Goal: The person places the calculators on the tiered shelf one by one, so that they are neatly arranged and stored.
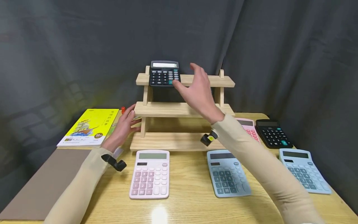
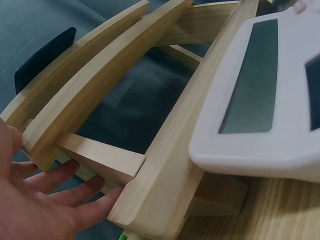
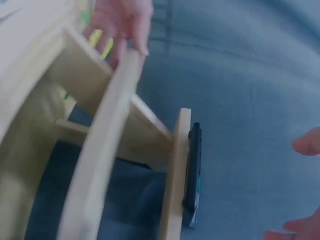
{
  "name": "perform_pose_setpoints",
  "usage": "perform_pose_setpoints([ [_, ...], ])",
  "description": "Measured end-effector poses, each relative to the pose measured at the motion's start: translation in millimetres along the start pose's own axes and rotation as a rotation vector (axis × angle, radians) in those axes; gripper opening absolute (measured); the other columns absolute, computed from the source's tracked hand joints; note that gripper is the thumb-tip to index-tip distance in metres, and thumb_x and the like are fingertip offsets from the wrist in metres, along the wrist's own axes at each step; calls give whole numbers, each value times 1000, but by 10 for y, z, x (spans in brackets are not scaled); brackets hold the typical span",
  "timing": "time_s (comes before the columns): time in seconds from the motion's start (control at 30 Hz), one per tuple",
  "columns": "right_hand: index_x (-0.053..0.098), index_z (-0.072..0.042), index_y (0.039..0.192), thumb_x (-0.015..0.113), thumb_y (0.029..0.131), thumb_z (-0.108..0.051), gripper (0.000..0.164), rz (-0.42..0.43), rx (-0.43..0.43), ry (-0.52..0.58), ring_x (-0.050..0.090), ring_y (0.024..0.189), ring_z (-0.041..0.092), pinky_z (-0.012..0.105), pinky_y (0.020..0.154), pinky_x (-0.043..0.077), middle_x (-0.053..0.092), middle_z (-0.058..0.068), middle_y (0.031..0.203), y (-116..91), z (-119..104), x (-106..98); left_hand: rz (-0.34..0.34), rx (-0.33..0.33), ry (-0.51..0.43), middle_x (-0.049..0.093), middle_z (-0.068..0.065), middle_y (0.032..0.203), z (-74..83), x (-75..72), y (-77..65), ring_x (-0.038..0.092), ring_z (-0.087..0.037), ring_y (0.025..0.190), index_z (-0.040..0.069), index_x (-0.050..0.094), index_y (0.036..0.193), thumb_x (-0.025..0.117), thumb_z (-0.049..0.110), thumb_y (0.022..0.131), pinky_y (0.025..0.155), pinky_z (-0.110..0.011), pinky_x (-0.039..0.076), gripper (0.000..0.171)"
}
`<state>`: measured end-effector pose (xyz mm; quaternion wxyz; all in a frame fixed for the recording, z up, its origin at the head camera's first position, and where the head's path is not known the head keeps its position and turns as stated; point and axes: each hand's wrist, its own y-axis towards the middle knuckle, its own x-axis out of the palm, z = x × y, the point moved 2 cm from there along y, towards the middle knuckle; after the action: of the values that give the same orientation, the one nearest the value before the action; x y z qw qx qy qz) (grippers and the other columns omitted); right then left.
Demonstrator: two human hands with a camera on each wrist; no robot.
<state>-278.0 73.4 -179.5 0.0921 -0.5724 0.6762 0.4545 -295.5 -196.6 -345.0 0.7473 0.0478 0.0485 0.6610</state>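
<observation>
A three-tier wooden stand (image 1: 184, 109) stands on the table. My left hand (image 1: 121, 127) steadies its left end, the thumb at the end of the middle board and the fingers spread along the side support. On the left of the top board leans a black calculator (image 1: 164, 74), its display lit. My right hand (image 1: 199, 93) hovers in front of the top board, just right of this calculator, with thumb and fingers spread apart and nothing between them. In the right wrist view a gap shows between the right hand's fingers (image 3: 307, 142) and the black calculator (image 3: 192, 172).
A pink-and-white calculator (image 1: 152, 191) and a blue one (image 1: 223, 165) lie before the stand. To the right are another blue calculator (image 1: 303, 171), a black one (image 1: 272, 133) and a partly hidden pink one (image 1: 249, 123). A yellow book (image 1: 95, 124) lies left, near a brown board (image 1: 47, 183).
</observation>
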Motion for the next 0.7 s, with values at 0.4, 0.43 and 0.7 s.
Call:
perform_pose_setpoints([
  [0.4, 36, -18, 157, 72, 94, -43, 77, -145, -59, 61, 43, 137, 38, 64, 107, 35, 39, 6, 158, -916, 835, -525, 2, -20, 6, 25, -20, 162, -9, -33, -25, 34, -45, 143, 23, 14, 164, 34, 39, 111, 111, -63, 33, 59],
  [0.43, 35, -18, 157, 72, 94, -43, 78, -154, -45, 49, 42, 138, 38, 66, 107, 35, 38, 6, 158, -989, 904, -572, 2, -20, 7, 25, -20, 162, -11, -32, -27, 34, -45, 143, 23, 14, 164, 34, 39, 111, 111, -63, 33, 59],
  [0.7, 26, -19, 161, 76, 90, -43, 91, -158, 124, -51, 39, 133, 46, 73, 100, 34, 33, 19, 158, -1543, 1457, -924, 22, -29, 29, 27, -19, 162, -16, -36, -21, 35, -44, 143, 23, 15, 164, 35, 40, 111, 111, -62, 33, 60],
])
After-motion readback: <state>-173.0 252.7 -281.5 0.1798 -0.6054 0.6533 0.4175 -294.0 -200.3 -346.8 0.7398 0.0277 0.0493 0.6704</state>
